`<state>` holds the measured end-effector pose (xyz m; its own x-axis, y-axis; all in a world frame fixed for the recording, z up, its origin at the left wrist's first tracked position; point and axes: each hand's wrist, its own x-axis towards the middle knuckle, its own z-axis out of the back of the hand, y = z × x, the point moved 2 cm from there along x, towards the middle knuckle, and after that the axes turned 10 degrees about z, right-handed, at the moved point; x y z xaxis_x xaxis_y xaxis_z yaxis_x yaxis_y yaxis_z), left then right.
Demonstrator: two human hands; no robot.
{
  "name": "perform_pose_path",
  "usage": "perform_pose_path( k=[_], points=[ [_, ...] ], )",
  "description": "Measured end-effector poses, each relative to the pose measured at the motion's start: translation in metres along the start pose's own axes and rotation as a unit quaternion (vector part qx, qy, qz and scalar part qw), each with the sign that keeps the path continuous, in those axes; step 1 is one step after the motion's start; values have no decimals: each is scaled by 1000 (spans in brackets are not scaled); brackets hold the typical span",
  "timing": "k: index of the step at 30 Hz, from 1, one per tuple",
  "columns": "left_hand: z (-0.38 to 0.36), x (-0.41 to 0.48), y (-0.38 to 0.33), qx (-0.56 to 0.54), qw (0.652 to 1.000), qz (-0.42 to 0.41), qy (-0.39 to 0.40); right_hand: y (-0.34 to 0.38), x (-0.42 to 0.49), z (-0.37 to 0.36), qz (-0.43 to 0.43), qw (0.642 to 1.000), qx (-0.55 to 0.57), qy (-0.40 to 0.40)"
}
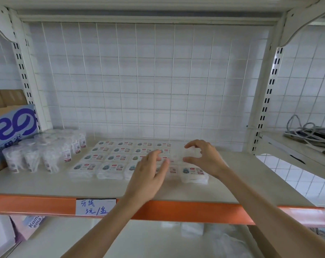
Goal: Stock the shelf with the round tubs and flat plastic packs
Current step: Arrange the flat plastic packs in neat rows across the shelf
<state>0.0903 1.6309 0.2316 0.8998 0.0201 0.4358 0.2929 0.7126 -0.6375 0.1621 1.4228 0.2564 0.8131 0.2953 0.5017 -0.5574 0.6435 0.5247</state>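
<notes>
Several flat plastic packs [112, 167] with printed labels lie in neat rows on the white shelf [64, 185]. A cluster of clear round tubs [51, 155] stands to their left. My right hand [204, 157] is curled around a clear flat plastic pack [190, 153], thumb below and fingers above, over the right end of the rows. My left hand [150, 172] hovers palm down over the middle packs with its fingers spread, holding nothing. It hides the packs beneath it.
A blue and white cardboard box [10, 127] sits at the far left beside the tubs. An orange front rail [36, 205] carries a handwritten price tag [94, 207]. Cables [307, 131] lie on the shelf to the right. More goods show on the lower shelf.
</notes>
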Motion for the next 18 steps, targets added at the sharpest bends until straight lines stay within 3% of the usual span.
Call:
perform_pose_path(
  k=[6, 11, 18],
  points=[
    [3, 4, 5, -100, 994, 40, -20, 23, -36, 3, 86, 996, 6, -14],
    [2, -2, 2, -114, 992, 16, 52, 31, -53, -1, 129, 990, 53, -36],
    [3, 4, 3, -178, 974, 50, 128, 25, -61, -2, 132, 982, 115, -64]
  ],
)
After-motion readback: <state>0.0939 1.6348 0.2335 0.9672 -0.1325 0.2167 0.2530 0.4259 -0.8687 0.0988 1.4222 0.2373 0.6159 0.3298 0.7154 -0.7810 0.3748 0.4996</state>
